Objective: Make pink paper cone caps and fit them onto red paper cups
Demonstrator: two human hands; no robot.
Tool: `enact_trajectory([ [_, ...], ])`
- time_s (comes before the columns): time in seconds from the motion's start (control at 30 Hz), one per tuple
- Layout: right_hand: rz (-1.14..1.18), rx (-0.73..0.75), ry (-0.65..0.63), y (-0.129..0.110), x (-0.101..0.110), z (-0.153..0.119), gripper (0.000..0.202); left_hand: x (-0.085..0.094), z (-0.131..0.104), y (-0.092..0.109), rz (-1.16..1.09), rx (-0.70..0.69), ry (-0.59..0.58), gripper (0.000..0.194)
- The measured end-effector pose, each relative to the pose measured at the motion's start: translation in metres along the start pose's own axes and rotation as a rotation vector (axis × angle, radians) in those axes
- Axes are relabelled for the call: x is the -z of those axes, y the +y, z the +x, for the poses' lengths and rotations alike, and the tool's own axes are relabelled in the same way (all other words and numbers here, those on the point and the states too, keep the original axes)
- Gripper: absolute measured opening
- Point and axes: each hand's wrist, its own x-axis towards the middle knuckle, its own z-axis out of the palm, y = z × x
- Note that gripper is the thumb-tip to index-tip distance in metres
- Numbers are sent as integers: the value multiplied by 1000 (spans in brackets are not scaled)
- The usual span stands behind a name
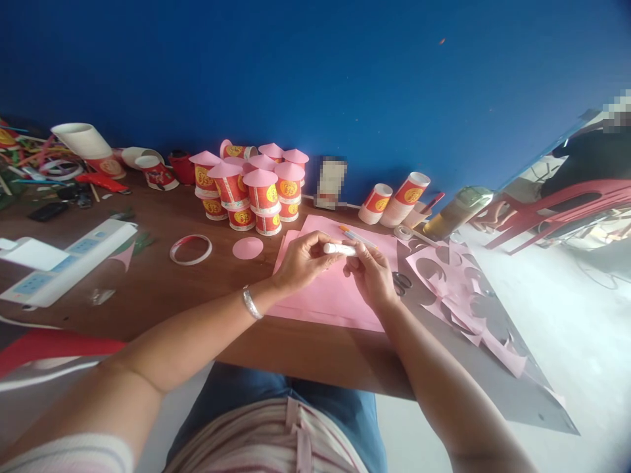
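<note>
My left hand and my right hand meet over the pink paper sheets, both closed on a small white tube. The tube lies crosswise, its left end between my left thumb and fingers, its right end in my right fingers. Its exact kind is unclear; it looks like a glue stick or a marker. An orange and pale blue pen rests on the paper just beyond. Beside my right hand are black-handled scissors, partly hidden. Left of the sheets lies a pink paper disc.
Red paper cups with pink cone tops stand stacked against the blue wall. A tape roll and a white power strip lie left. Stacked cups, a bottle and pink paper scraps are right. A person sits beyond.
</note>
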Motion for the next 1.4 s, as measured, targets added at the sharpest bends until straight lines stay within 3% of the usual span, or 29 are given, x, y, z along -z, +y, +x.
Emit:
enact_trajectory([
  [0.4, -72, 160, 41, 2, 3, 2, 27, 7, 5, -2, -128, 101, 31, 29],
  [0.63, -56, -35, -117, -4, 3, 1, 38, 9, 3, -1, 4, 20, -6, 30],
  [0.87, -60, 78, -8, -5, 3, 2, 34, 8, 3, 3, -36, 49, 10, 32],
  [1.13, -179, 203, 0, -1, 6, 1, 25, 5, 4, 9, -167, 126, 37, 37],
  [1.4, -187, 185, -2, 0, 6, 1, 26, 5, 3, 8, -85, 82, 88, 37],
])
